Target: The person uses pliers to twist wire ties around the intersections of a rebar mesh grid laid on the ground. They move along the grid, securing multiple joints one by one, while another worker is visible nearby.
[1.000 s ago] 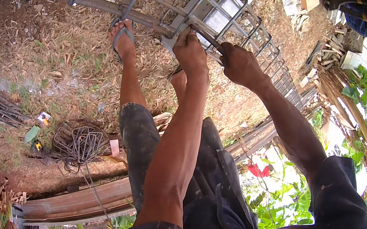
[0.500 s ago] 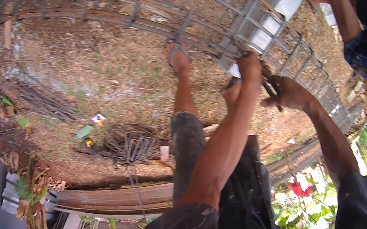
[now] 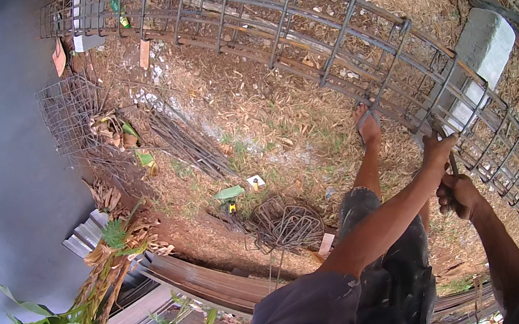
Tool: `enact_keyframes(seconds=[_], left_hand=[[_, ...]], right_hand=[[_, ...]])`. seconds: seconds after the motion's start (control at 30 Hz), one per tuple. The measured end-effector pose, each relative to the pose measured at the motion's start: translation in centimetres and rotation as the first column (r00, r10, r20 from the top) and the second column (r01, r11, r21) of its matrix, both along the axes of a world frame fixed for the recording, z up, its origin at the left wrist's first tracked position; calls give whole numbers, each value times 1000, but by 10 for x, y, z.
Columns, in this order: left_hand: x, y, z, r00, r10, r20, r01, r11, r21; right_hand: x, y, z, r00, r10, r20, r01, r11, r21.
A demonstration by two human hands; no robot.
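Dry, straw-strewn ground carries a long rebar cage (image 3: 349, 42) lying beside a grey concrete block (image 3: 482, 46).
Left hand (image 3: 439, 148) is closed around a cage bar near the block; right hand (image 3: 457, 193), just below, grips a thin tool (image 3: 453, 162). Coiled wire (image 3: 284, 223) lies nearby.

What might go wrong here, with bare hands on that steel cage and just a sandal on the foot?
The left hand grips the rebar cage bare, so wire ends may cut or pinch it. The right hand works a thin tool close beside that hand; a slip could jab it. The sandalled foot sits right against the cage, toes exposed, and the coil of wire on the ground could trip someone.
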State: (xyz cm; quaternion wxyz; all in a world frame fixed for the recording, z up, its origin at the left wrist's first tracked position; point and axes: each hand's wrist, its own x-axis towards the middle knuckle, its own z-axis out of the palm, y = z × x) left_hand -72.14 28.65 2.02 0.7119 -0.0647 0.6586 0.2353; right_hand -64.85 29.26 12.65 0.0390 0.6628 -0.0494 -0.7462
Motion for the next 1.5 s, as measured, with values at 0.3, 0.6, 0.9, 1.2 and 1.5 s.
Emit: enact_keyframes(seconds=[0.3,0.6,0.9,1.2,1.5], left_hand=[[-10,3,-2,966,61,252,-68,997,22],[-38,13,-4,777,260,573,-200,966,-167],[-8,7,7,745,440,502,-378,898,-226],[-22,9,-3,706,471,530,-355,882,-311],[34,18,-16,952,300,-59,-306,941,-146]], right_hand=[[-5,-25,-10,901,-410,-142,397,911,-110],[28,23,-4,916,-238,-323,222,971,-87],[51,53,-3,935,-18,-354,-8,997,-73],[6,-3,-2,961,-254,-107,252,967,-24],[35,31,21,537,728,426,-817,321,480]])
